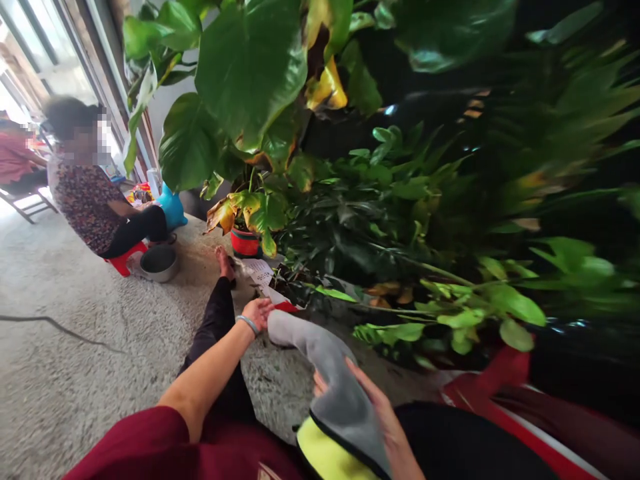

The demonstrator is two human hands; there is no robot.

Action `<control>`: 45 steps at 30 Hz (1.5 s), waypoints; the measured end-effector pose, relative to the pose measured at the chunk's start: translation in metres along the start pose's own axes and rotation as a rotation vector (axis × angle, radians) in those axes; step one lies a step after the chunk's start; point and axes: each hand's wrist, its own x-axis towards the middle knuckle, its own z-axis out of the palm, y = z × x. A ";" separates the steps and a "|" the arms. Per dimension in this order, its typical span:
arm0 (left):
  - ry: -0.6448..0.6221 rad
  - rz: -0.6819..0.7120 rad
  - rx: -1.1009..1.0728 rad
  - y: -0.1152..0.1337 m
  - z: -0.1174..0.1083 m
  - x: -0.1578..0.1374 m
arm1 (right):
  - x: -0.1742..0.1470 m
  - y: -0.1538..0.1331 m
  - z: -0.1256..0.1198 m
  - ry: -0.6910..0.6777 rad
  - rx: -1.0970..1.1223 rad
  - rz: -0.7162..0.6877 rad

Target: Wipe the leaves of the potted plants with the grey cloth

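Note:
A soft grey plush piece [325, 347], long and bent, with black edging and a yellow-green part [327, 450] at its lower end, lies across my lap. My right hand [383, 410] is closed around its middle, fingers showing on both sides. My left hand [257, 312], with a band on the wrist, is palm up beside the far tip of the plush piece. Its fingers look loosely stretched; whether they touch the tip I cannot tell.
Leafy potted plants crowd the right, one in a red pot [245, 243]. A printed white sheet [259, 272] lies by my foot. At left, a person [87, 193] sits on a red stool [125, 259] beside a grey basin [159, 262]. A cable [55, 325] crosses the concrete floor.

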 end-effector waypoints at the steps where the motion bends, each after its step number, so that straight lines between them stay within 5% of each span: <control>1: 0.045 -0.018 0.013 -0.003 -0.008 0.001 | -0.005 0.006 -0.013 -0.008 -0.004 0.005; 4: 0.117 -0.055 0.063 -0.016 -0.021 -0.001 | -0.015 0.009 -0.031 0.008 0.022 0.000; 9: 0.085 -0.066 0.125 -0.027 -0.012 -0.010 | -0.017 -0.002 -0.018 0.179 0.105 -0.019; 15: 0.038 -0.057 0.159 -0.031 -0.002 -0.016 | -0.019 0.000 -0.011 0.221 0.113 -0.036; 45: 0.068 0.024 0.205 -0.013 0.003 -0.046 | -0.014 -0.004 -0.002 0.036 0.015 -0.204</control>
